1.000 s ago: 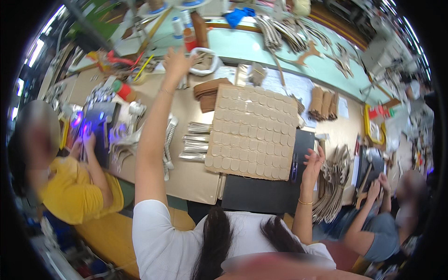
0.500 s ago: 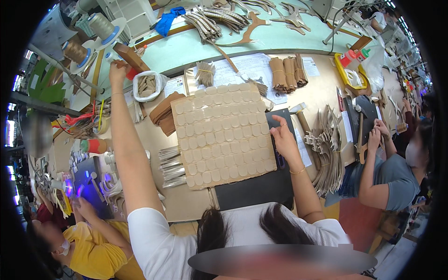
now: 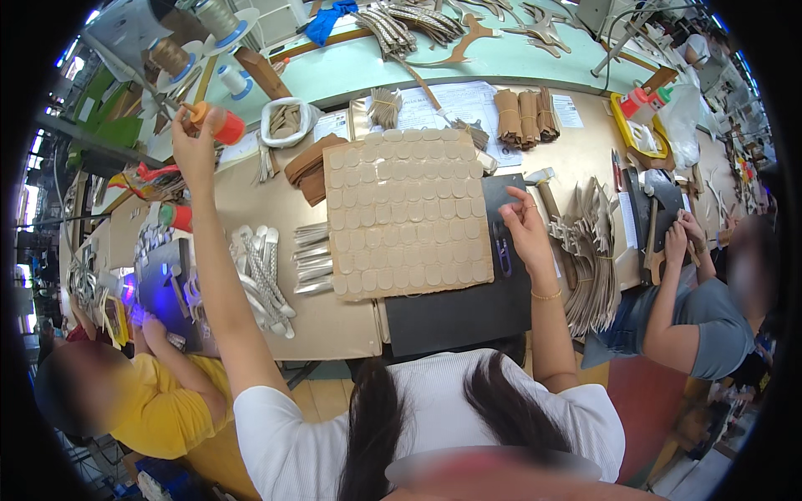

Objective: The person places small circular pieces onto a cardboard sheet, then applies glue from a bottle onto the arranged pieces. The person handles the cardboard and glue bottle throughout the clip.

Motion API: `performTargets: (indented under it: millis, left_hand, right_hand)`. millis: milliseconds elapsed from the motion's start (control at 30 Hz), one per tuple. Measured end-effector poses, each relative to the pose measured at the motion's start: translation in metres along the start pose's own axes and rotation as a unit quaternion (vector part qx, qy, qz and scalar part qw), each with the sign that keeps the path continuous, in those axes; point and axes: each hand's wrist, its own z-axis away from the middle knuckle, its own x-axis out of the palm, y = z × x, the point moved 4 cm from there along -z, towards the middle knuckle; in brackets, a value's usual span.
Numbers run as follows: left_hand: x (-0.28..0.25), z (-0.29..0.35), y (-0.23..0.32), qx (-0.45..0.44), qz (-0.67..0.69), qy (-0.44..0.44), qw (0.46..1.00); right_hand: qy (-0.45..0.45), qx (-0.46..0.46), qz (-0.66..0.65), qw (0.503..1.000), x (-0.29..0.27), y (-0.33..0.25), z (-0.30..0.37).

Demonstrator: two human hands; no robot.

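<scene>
My left hand [image 3: 194, 144], reaching out to the far left, is closed around a red plastic container with an orange neck [image 3: 224, 125]. The container is tilted over the table and its exact kind does not show. My right hand [image 3: 526, 227] hovers beside the board's right edge with fingers loosely curled and apart, nothing in it. Between my arms lies a tan board [image 3: 408, 213] covered with rows of small rounded beige pieces. Part of it rests on a black mat [image 3: 451, 321]. A small dark blue-handled tool [image 3: 503, 257] lies on the mat near my right hand.
Behind the board are a white bag of small pieces [image 3: 288, 122], brown strips [image 3: 313, 171] and rolled brown bundles [image 3: 525, 118]. Strap bundles [image 3: 589, 267] and a hammer [image 3: 547, 196] lie to the right. Thread cones [image 3: 219, 21] stand far left. Co-workers sit on both sides.
My left hand has lifted the red container and drawn it left from beside the wooden block. My right hand has shifted slightly right. The view has moved a little.
</scene>
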Motion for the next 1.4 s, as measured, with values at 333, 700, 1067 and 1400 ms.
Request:
performTargets:
  millis: [333, 700, 1067, 1400]
  left_hand:
    - [0.030, 0.261, 0.163, -0.316, 0.560, -0.353, 0.680]
    - [0.053, 0.239, 0.068, -0.301, 0.212, -0.386, 0.846]
    - [0.102, 0.191, -0.012, -0.450, 0.290, -0.372, 0.758]
    - [0.046, 0.218, 0.039, -0.377, 0.463, -0.286, 0.750]
  right_hand:
    - [-0.148, -0.410, -0.037, 0.899, 0.075, -0.072, 0.088]
    - [0.003, -0.319, -0.120, 0.940, -0.035, -0.079, 0.103]
    - [0.129, -0.225, -0.222, 0.940, -0.077, -0.047, 0.077]
    - [0.112, -0.101, -0.433, 0.889, -0.074, -0.042, 0.058]
